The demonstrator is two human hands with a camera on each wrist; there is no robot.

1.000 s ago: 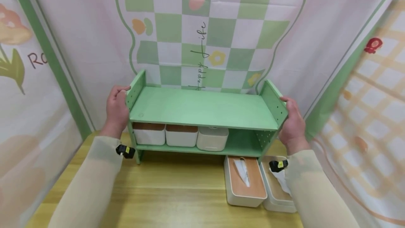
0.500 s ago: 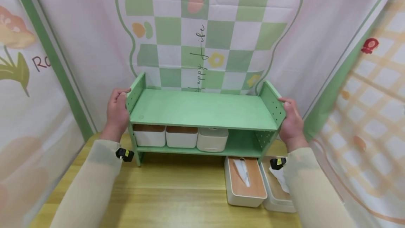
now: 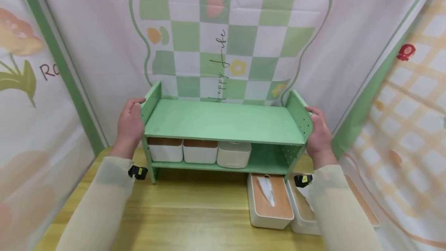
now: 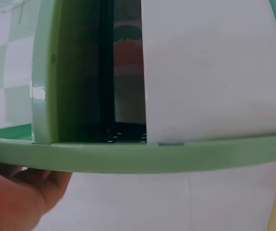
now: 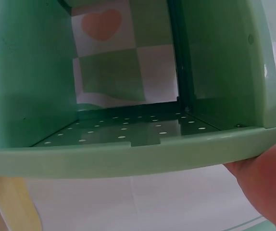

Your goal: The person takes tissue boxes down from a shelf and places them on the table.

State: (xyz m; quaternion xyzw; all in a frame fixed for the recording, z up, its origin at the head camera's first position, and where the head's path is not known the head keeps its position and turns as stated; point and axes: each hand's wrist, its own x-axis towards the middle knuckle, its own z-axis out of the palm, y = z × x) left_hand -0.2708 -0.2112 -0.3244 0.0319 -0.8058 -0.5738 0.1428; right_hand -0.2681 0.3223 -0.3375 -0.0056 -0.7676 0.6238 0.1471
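A green two-tier shelf (image 3: 223, 121) with perforated side panels stands at the back of the wooden table. My left hand (image 3: 130, 125) grips its left side panel (image 4: 128, 156) near the top, fingers over the edge. On the opposite side, my right hand (image 3: 318, 136) holds the right panel (image 5: 128, 156) the same way. The lower tier bears two white boxes with brown lids, the left box (image 3: 165, 150) and the middle box (image 3: 200, 152), then a rounder white container (image 3: 233, 155). To their right the tier shows green. Both hands' fingertips are partly hidden by the panels in the wrist views.
A tissue box (image 3: 271, 200) with a wood-coloured lid sits on the table (image 3: 195, 208) at the shelf's right front. Beside it, another tissue box (image 3: 301, 204) is partly covered by my right sleeve. Patterned cloth (image 3: 240, 30) hangs behind and at both sides.
The head view has tilted slightly. My right forearm has shifted a little left, uncovering part of another brown-topped box at the right. Both hands keep their hold, and the shelf looks practically unmoved.
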